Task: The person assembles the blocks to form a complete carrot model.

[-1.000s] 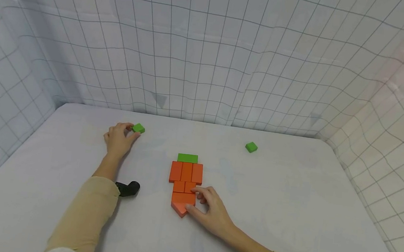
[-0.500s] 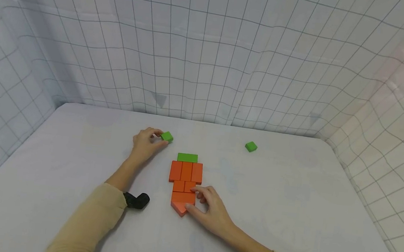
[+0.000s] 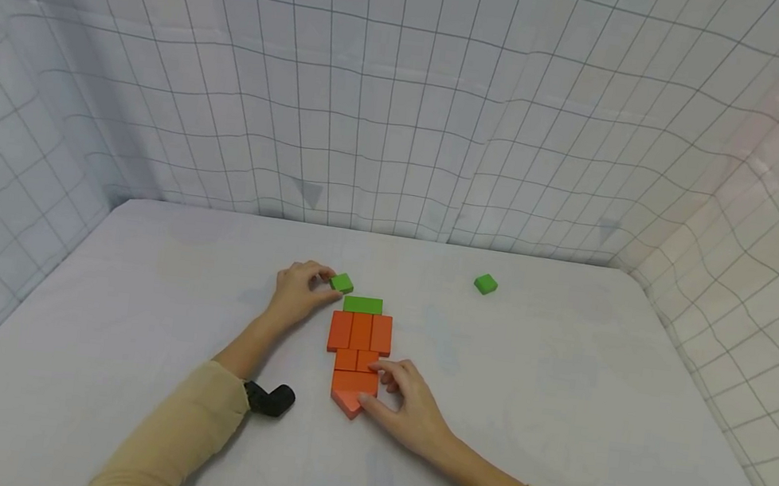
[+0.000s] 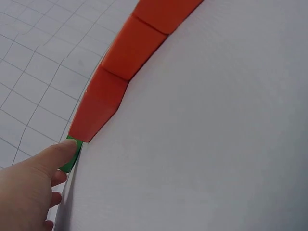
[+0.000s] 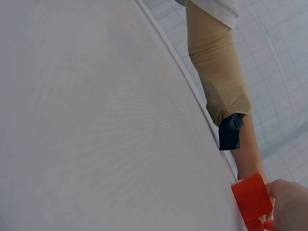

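In the head view my left hand (image 3: 297, 294) pinches a small green block (image 3: 341, 283) between thumb and fingers. It is just behind and left of a green rectangular block (image 3: 363, 305) topping a column of orange blocks (image 3: 361, 331). At the near end lies a pointed orange block (image 3: 346, 402). My right hand (image 3: 413, 412) rests at the column's right side, its thumb touching the pointed block and its fingertips near a small orange block. In the left wrist view my thumb covers part of the green block (image 4: 72, 161). The right wrist view shows my thumb against an orange block (image 5: 252, 198).
Another small green block (image 3: 486, 284) lies at the back right of the white table (image 3: 560, 391). A grid-patterned curtain (image 3: 404, 116) hangs behind and on both sides. A black wrist-worn device (image 3: 271, 399) juts out below my left sleeve.
My left hand has carried the small green block from the back left rightward and slightly nearer, up to the far end of the column. The right hand has stayed in place.
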The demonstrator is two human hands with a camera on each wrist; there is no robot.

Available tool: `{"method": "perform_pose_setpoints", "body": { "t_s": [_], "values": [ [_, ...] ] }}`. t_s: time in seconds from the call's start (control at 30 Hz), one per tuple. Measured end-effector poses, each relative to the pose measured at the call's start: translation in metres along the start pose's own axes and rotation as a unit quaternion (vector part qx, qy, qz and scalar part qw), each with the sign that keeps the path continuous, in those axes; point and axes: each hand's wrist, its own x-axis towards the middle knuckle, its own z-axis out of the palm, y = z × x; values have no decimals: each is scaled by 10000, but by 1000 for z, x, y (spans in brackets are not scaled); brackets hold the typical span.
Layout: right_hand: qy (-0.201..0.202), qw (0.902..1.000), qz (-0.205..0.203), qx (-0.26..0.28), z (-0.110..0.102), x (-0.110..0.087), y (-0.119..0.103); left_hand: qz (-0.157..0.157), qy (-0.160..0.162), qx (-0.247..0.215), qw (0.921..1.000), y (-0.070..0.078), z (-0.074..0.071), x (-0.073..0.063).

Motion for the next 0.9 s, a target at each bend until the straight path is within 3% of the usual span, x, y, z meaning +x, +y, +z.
{"method": "perform_pose_setpoints", "body": {
  "t_s": [0.27,0.63,0.9],
  "values": [
    [11,10000,-1,82,-1,0,-1,-23,-181,-116,9998,-2,-2,-2],
    [35,10000,-3,81,-2,0,-3,9,84,-83,9999,-3,1,2],
    [0,10000,-5,88,-2,0,-4,75,93,-184,9998,-4,1,1]
  ]
}}
